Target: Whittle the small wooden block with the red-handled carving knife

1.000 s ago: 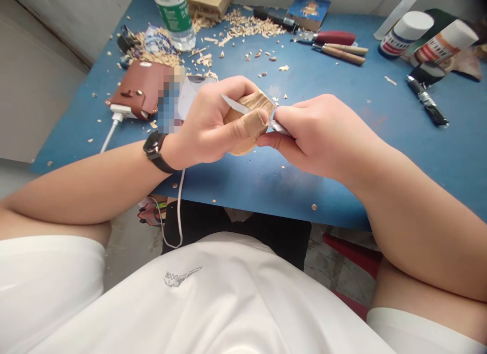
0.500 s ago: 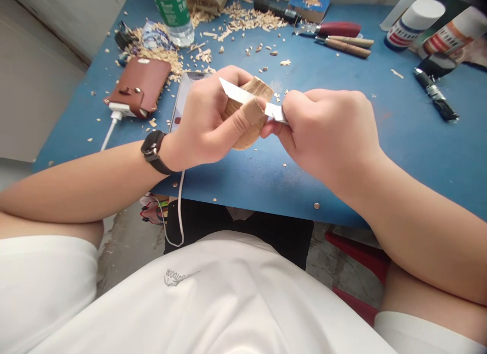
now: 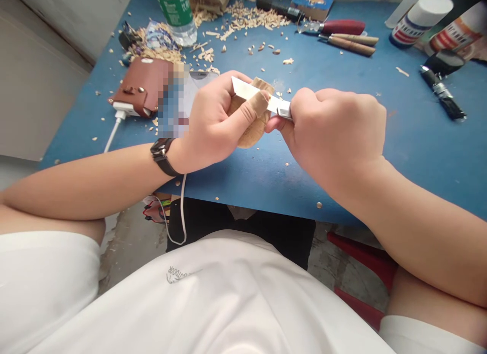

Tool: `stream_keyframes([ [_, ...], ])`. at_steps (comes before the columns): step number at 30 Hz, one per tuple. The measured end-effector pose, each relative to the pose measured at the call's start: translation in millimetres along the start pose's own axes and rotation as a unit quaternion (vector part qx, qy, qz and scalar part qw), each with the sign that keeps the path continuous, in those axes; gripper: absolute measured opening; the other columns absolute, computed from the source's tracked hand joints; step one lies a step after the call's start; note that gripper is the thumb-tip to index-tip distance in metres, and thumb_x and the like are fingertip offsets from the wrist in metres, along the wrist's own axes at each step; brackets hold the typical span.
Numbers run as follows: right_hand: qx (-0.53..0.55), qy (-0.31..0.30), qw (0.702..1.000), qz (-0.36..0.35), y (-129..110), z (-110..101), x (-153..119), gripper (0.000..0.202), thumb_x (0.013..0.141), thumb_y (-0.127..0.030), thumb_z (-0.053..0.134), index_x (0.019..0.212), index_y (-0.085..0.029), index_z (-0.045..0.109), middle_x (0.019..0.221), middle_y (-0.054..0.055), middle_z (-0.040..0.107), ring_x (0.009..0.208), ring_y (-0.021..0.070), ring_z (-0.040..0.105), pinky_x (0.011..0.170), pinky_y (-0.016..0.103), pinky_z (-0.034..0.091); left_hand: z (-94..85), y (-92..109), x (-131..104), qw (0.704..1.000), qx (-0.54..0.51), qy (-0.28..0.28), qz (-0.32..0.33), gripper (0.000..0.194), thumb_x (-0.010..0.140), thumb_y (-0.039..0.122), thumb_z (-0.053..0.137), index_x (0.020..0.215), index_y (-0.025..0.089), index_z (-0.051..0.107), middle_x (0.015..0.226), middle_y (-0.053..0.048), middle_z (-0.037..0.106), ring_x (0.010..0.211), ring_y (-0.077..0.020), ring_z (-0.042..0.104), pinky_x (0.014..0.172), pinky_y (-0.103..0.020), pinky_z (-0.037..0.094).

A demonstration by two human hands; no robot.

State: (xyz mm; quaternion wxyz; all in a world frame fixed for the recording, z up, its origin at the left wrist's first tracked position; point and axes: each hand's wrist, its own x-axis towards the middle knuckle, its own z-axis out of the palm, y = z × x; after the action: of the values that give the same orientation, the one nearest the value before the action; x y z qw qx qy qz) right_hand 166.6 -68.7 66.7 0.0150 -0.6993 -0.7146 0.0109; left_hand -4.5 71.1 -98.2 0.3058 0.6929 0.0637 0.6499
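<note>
- Just beyond and beside our left hand (image 3: 213,123) we see a phone (image 3: 203,80), partly hidden by it; farther out lie a brown pouch (image 3: 143,85), a bottle (image 3: 177,14) and shavings (image 3: 258,16).
- A white cable (image 3: 182,207) comes down over the table's near edge, nearer us than our left hand.
- Beyond our right hand (image 3: 338,123) we have a red-handled tool (image 3: 344,27) and two wooden-handled tools (image 3: 353,44), with white-capped jars (image 3: 422,20) farther right.
- Our left hand grips the wood (image 3: 253,133), pale and grained with a rounded lower end; its upper end looks notched.
- Our right hand is closed around the knife (image 3: 279,106); its blade crosses the wood, pointing left, partly behind our left thumb.
- We see the blue table (image 3: 266,176) bare but for crumbs between our hands and its near edge.
</note>
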Motion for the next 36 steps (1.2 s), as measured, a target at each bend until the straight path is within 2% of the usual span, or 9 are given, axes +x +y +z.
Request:
stream_keyframes([
  [7, -0.05, -0.027, 0.998, 0.009, -5.5, 4.0, -1.2, 0.058, 0.132, -0.049, 0.042, 0.139, -0.016, 0.09, 0.122, 0.026, 0.089, 0.103, 0.0426, 0.082, 0.076, 0.043, 0.042, -1.8, -10.4, -2.4, 0.999, 0.023, 0.031, -0.027, 0.069, 0.115, 0.096, 0.083, 0.108, 0.028, 0.075, 0.077, 0.004, 0.07, 0.059, -0.0105, 0.052, 0.05, -0.037, 0.025],
  [9, -0.042, -0.028, 0.999, 0.005, -3.8, 5.7, 1.1, 0.051, 0.131, -0.046, 0.047, 0.132, -0.016, 0.088, 0.115, 0.023, 0.088, 0.097, 0.0394, 0.081, 0.076, 0.041, 0.041, -4.5, 11.1, 5.5, 0.997, 0.022, 0.014, -0.073, 0.071, 0.115, 0.097, 0.082, 0.106, 0.027, 0.078, 0.077, 0.003, 0.071, 0.06, -0.011, 0.054, 0.05, -0.036, 0.024],
  [12, -0.017, -0.024, 0.999, -0.037, 5.0, 8.8, 6.4, 0.037, 0.127, -0.048, 0.061, 0.127, -0.018, 0.082, 0.104, 0.018, 0.083, 0.084, 0.0324, 0.076, 0.074, 0.039, 0.037, -13.5, 63.5, 26.2, 0.959, 0.014, -0.116, -0.259, 0.064, 0.118, 0.089, 0.085, 0.115, 0.025, 0.081, 0.1, -0.002, 0.08, 0.081, -0.0146, 0.064, 0.069, -0.034, 0.049],
  [15, 0.014, 0.017, 0.992, -0.126, 17.3, 11.8, 10.0, 0.032, 0.124, -0.05, 0.064, 0.127, -0.021, 0.077, 0.101, 0.014, 0.078, 0.079, 0.0293, 0.07, 0.072, 0.038, 0.034, -21.9, 92.1, 41.7, 0.925, 0.017, -0.219, -0.31, 0.072, 0.12, 0.09, 0.075, 0.1, 0.021, 0.078, 0.09, -0.002, 0.066, 0.08, -0.0133, 0.055, 0.07, -0.032, 0.045],
  [20, -0.002, -0.007, 0.982, -0.186, 23.8, 8.2, 10.5, 0.038, 0.127, -0.05, 0.051, 0.127, -0.02, 0.076, 0.099, 0.014, 0.077, 0.075, 0.028, 0.061, 0.068, 0.04, 0.028, -16.4, 35.1, 24.9, 0.977, -0.093, -0.179, -0.076, 0.072, 0.133, 0.08, 0.064, 0.103, 0.017, 0.079, 0.077, 0.003, 0.06, 0.061, -0.0051, 0.048, 0.052, -0.021, 0.027],
  [25, 0.017, -0.01, 0.98, -0.2, 25.7, 6.3, 12.1, 0.042, 0.13, -0.052, 0.05, 0.121, -0.022, 0.078, 0.092, 0.011, 0.073, 0.075, 0.0271, 0.058, 0.073, 0.041, 0.029, 2.5, 1.1, 6.3, 0.983, -0.128, -0.119, -0.052, 0.06, 0.134, 0.078, 0.062, 0.127, 0.02, 0.074, 0.075, 0.01, 0.052, 0.047, -0.0018, 0.046, 0.049, -0.017, 0.03],
  [29, 0.03, -0.002, 0.979, -0.201, 33.4, 10.9, 13.4, 0.043, 0.13, -0.057, 0.054, 0.118, -0.024, 0.079, 0.086, 0.008, 0.069, 0.074, 0.0259, 0.056, 0.074, 0.041, 0.028, -1.6, 42.0, 18.0, 0.984, -0.107, -0.139, -0.028, 0.051, 0.137, 0.067, 0.063, 0.127, 0.018, 0.073, 0.068, 0.01, 0.059, 0.047, -0.0033, 0.052, 0.052, -0.017, 0.039],
  [32, 0.035, 0.014, 0.978, -0.207, 34.1, 12.3, 11.8, 0.05, 0.132, -0.061, 0.048, 0.119, -0.025, 0.08, 0.085, 0.008, 0.071, 0.074, 0.0265, 0.058, 0.073, 0.041, 0.028, -11.5, 90.3, 35.6, 0.96, 0.004, -0.219, -0.173, 0.045, 0.139, 0.059, 0.066, 0.134, 0.016, 0.077, 0.089, 0.002, 0.077, 0.076, -0.0106, 0.079, 0.074, -0.028, 0.065],
  [36, 0.017, 0.001, 0.98, -0.197, 26.2, 7.8, 8.1, 0.046, 0.131, -0.054, 0.047, 0.125, -0.022, 0.079, 0.093, 0.012, 0.077, 0.074, 0.0275, 0.061, 0.07, 0.042, 0.028, -1.0, 120.6, 51.6, 0.978, 0.051, -0.124, -0.161, 0.067, 0.132, 0.083, 0.061, 0.142, 0.019, 0.077, 0.102, -0.002, 0.081, 0.1, -0.0218, 0.095, 0.081, -0.035, 0.075],
])
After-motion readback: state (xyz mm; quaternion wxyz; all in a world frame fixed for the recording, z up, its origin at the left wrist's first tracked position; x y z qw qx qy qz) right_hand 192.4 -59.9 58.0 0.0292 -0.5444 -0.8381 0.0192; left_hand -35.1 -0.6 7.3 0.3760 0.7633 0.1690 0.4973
